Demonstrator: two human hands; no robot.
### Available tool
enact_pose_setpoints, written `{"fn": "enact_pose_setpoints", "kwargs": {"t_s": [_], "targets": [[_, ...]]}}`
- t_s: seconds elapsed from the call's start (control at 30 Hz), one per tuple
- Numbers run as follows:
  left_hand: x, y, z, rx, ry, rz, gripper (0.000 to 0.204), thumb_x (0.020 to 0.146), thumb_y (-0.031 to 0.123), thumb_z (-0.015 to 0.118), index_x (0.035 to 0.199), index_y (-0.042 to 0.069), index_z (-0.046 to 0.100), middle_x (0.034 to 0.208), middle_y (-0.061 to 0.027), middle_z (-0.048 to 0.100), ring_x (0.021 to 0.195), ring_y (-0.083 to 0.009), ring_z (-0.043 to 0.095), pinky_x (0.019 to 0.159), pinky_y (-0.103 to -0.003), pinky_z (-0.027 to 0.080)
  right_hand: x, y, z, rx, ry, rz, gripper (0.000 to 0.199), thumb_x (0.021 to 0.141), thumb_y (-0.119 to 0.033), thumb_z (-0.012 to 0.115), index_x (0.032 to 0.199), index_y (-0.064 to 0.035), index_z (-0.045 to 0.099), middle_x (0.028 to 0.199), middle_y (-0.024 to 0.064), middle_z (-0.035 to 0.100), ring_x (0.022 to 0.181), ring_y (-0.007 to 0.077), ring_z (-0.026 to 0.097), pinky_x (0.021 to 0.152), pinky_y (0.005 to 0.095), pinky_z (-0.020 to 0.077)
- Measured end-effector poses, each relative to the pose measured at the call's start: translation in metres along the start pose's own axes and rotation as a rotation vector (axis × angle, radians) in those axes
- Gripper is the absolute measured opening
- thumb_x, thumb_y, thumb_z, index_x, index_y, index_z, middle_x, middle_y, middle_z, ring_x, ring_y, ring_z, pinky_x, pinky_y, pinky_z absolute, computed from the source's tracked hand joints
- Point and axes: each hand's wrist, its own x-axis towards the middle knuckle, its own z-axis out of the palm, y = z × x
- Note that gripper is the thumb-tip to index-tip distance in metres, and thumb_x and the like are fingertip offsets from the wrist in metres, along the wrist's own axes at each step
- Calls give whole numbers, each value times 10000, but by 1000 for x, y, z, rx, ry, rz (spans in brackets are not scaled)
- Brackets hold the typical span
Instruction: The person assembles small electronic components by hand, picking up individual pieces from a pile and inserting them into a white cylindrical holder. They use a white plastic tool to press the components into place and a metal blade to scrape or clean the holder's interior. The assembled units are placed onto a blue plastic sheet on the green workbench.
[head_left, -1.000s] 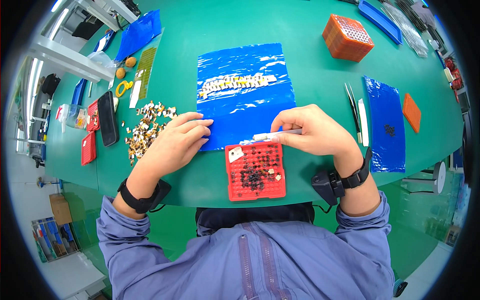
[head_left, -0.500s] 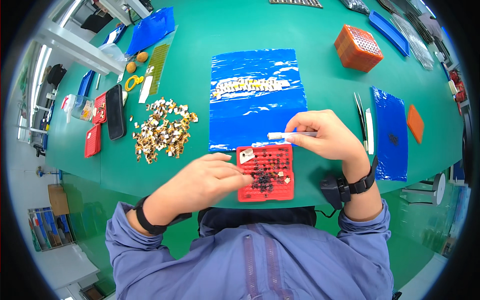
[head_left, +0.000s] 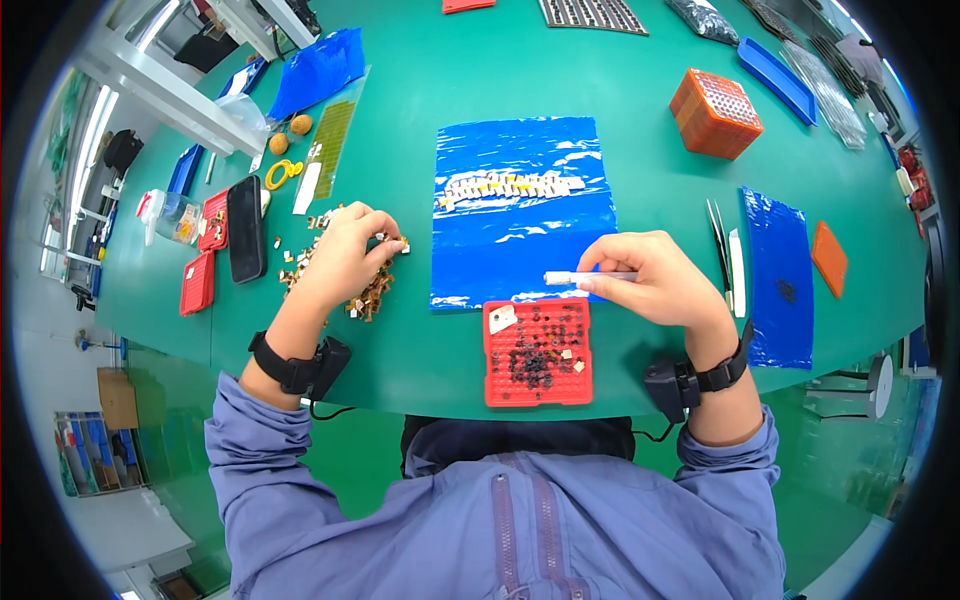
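My left hand (head_left: pixel 343 250) is over the loose pile of small white, gold and brown parts (head_left: pixel 372 298), hiding much of it. Its thumb and index finger come together on one small white-and-gold part (head_left: pixel 403 244) at the pile's right edge. My right hand (head_left: pixel 655 278) pinches a slim, pale pen-like tool (head_left: pixel 562 278), its white tip pointing left. Below that tip lies a red pegged tray (head_left: pixel 494 392), holding many tiny black pieces, a white piece and a few cream bits. Behind it, a blue sheet (head_left: pixel 520 245) carries a row of white-and-yellow parts (head_left: pixel 512 186).
Tweezers (head_left: pixel 718 245) and a white strip (head_left: pixel 737 272) lie right of my right hand, beside another blue sheet (head_left: pixel 775 230) and an orange block (head_left: pixel 828 258). A stack of orange trays (head_left: pixel 715 115) stands farther back. A black phone (head_left: pixel 245 228) rests left of the pile.
My left hand has moved from the red tray's left edge up and left onto the pile, and its fingertips have closed. My right hand still holds the pen-like tool above the tray.
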Motion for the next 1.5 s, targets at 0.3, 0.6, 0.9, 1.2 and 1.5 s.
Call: {"fn": "enact_pose_setpoints", "kwargs": {"t_s": [0.3, 0.6, 0.9, 1.2, 1.5], "targets": [[-8, 14, -10, -44, 109, 0, 82, 832, 77, 601, 882, 32, 554, 769, -107, 598, 745, -265, 578, 675, -370, 443, -1, -2, -1, 4, -33, 1, 143, 809, -159, 685, 862, -38, 630, 575, 37, 534, 495, 112, 476, 457, 258, 344], [-20, 73, -20, -343, 139, 112, 48, 806, 18, 646, 795, -6, 606, 771, -64, 597, 743, -177, 562, 662, -281, 438, -5, -11, 6, 100, -26, -12, 144, 814, -174, 681, 847, -39, 643, 586, 47, 538, 519, 116, 478, 480, 271, 371], [-3, 101, 25, -1426, -178, -32, 131, 910, 66, 569, 958, -36, 636, 805, -44, 623, 730, -88, 585, 661, -233, 478, -8, -23, 9, 477, -58, 88, 208, 901, -203, 611, 891, -4, 672, 615, -26, 517, 569, 31, 407, 496, 224, 345], [-5, 94, 51, -1921, -383, -153, 144, 911, 44, 548, 1032, -26, 580, 878, -56, 597, 808, -120, 593, 759, -264, 483, -5, -16, 20, 470, -7, 127, 210, 920, -195, 581, 880, -4, 657, 603, -30, 502, 565, 25, 402, 487, 220, 336], [-7, 97, 58, -1958, -452, -63, 128, 888, 107, 609, 913, 58, 493, 865, -58, 570, 820, -153, 602, 752, -283, 483, -3, -10, 13, 366, -58, -15, 114, 865, -124, 649, 904, -17, 644, 687, -33, 560, 605, 17, 454, 530, 193, 372]]}}
